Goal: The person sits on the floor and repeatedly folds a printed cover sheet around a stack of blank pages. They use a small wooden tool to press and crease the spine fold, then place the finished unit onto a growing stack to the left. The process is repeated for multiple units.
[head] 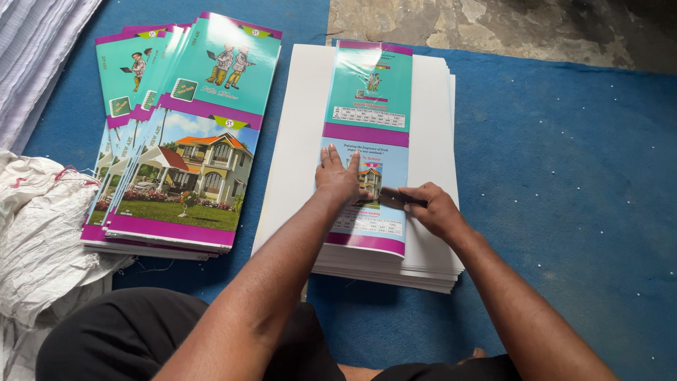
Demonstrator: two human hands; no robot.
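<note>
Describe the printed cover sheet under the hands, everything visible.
The cover sheet is a long glossy strip, teal at the far end, purple bands across it, a house picture and small tables printed nearer the person. It lies flat, lengthwise, on a white paper stack. The left hand presses flat on it; the right hand holds a dark thin tool against it.

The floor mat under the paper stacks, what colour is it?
Blue floor mat, flecked with pale specks; the head view shows it best.

Paper stack as landmark — on it lies a printed cover sheet, with both hands resting on the sheet's near half. Left of the stack: fanned pile of covers; farther left, a sack. All on the floor mat.
</note>
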